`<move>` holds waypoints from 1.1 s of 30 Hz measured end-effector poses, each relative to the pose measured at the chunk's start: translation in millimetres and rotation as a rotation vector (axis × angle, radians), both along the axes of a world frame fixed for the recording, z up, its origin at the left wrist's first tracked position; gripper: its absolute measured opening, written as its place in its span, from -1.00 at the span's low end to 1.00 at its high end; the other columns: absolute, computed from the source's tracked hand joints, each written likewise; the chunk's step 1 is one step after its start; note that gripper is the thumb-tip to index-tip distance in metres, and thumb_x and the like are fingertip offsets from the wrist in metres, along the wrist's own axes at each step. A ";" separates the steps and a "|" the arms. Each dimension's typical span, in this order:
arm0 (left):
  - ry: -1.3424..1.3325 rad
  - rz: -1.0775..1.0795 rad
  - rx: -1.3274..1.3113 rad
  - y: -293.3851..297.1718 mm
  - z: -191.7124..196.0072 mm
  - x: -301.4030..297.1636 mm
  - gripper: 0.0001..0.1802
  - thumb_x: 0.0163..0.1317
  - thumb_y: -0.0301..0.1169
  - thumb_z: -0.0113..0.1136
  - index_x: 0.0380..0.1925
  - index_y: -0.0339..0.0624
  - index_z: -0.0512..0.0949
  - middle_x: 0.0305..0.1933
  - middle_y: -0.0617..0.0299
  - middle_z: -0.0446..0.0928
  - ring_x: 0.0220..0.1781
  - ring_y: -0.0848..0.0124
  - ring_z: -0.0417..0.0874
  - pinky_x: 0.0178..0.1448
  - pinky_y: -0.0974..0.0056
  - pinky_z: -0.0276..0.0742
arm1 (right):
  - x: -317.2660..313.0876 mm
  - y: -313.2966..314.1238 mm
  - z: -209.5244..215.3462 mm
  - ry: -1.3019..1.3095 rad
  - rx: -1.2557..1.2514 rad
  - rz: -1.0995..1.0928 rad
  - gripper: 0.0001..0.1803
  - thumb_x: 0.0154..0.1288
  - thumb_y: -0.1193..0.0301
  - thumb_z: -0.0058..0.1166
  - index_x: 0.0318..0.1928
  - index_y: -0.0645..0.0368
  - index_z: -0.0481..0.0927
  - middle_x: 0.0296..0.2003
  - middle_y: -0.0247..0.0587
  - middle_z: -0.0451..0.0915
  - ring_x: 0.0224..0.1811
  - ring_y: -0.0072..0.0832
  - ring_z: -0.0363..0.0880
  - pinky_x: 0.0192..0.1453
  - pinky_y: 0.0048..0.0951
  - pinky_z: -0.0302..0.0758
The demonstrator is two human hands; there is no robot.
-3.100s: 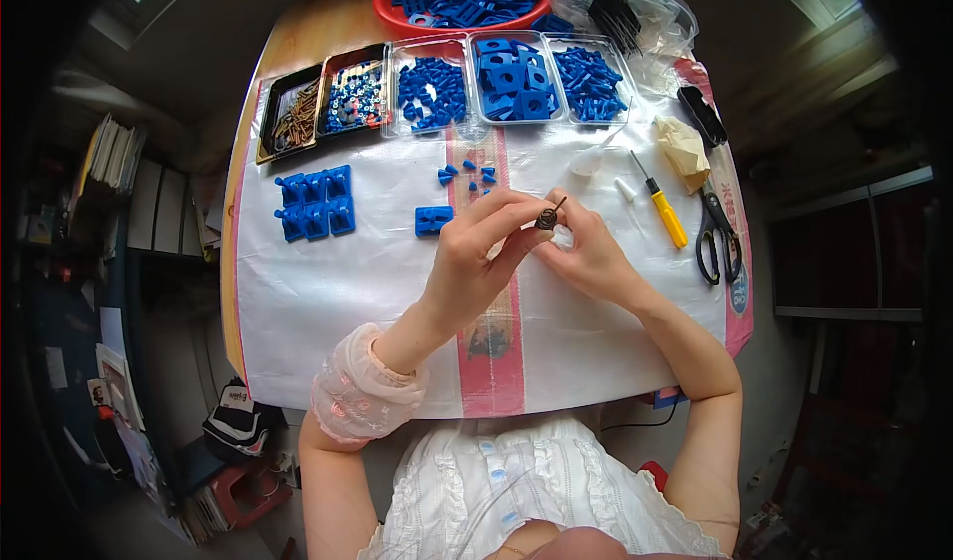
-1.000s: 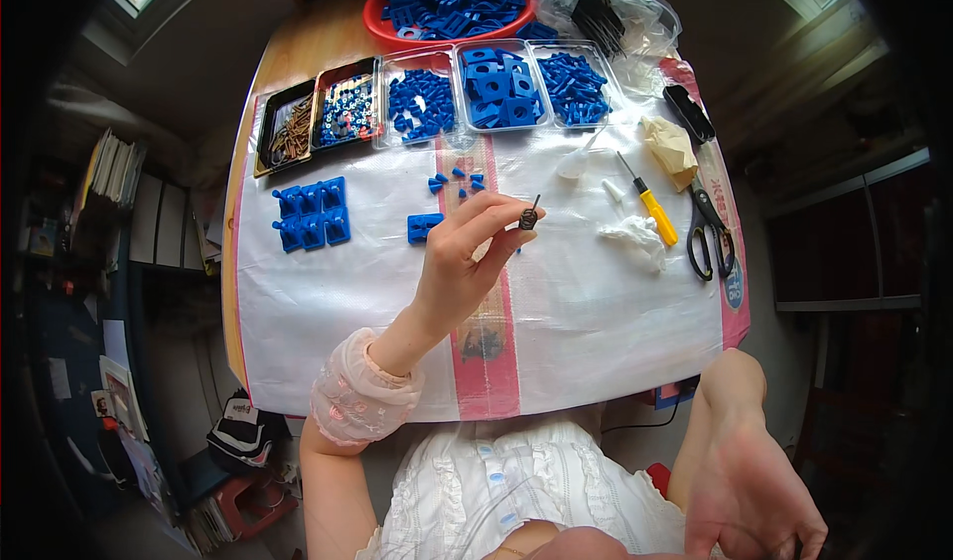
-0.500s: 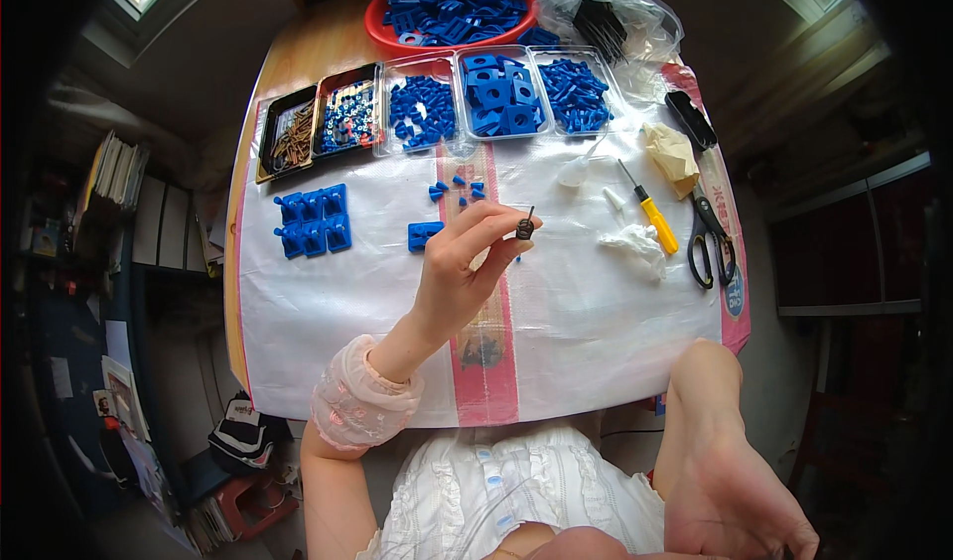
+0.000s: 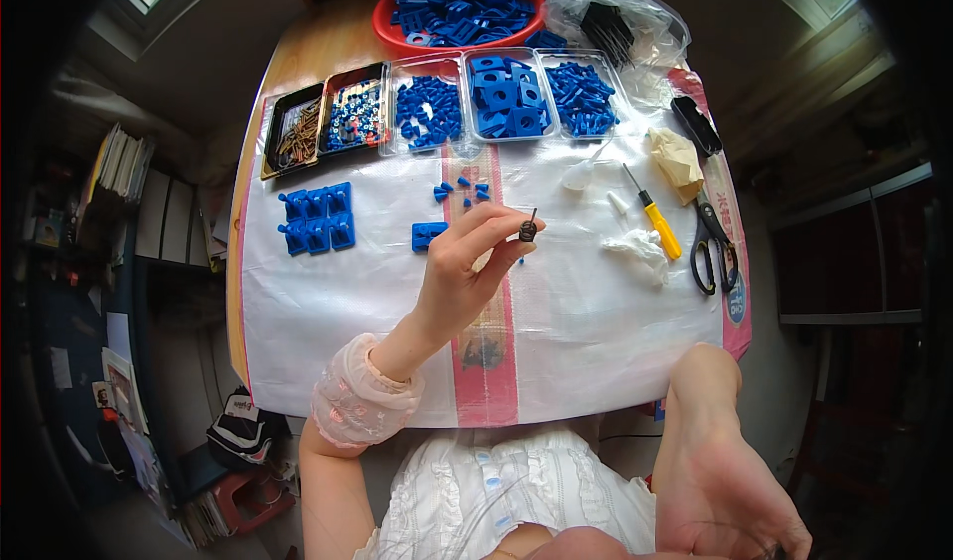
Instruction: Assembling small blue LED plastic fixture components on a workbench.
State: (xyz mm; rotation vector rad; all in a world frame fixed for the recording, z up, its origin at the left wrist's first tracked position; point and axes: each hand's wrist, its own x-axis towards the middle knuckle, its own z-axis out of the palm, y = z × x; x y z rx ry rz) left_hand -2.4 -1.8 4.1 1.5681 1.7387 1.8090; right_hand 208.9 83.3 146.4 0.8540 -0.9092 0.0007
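Note:
My left hand [image 4: 467,257] is raised over the middle of the table, thumb and fingertips pinching a small dark coil spring [image 4: 527,231] with one straight end pointing up. Partly behind this hand lies a blue plastic block [image 4: 427,235], with several small blue cone-shaped pieces [image 4: 467,191] just beyond it. My right hand [image 4: 730,500] is off the table at the lower right, palm turned up. Its fingers curl at the frame's lower edge around something dark and tiny that I cannot make out. To the left, assembled blue pieces [image 4: 317,217] stand in two rows.
Along the back are a black tray of screws [image 4: 293,135], a tray of nuts [image 4: 354,109] and clear boxes of blue parts [image 4: 509,97]. Behind them stands a red basin [image 4: 381,26]. At right lie a yellow-handled screwdriver [image 4: 660,230], scissors [image 4: 711,247] and crumpled tissue [image 4: 635,252].
The view has shifted slightly, so the table things sit a little further right. My left hand keeps its pinch on the spring; my right hand has moved only slightly.

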 end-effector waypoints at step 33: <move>-0.016 0.006 0.022 0.3 -1.6 -0.8 -0.77 0.32 -0.66 0.40 -0.03 -0.31 0.74 -0.08 0.15 0.72 -0.13 0.41 0.76 -0.09 0.39 0.71 | 16.7 -8.9 -5.6 -0.503 0.342 0.889 -0.73 0.53 0.41 0.05 0.09 0.35 0.51 0.12 -0.02 0.62 0.34 -0.18 0.44 0.60 0.00 0.24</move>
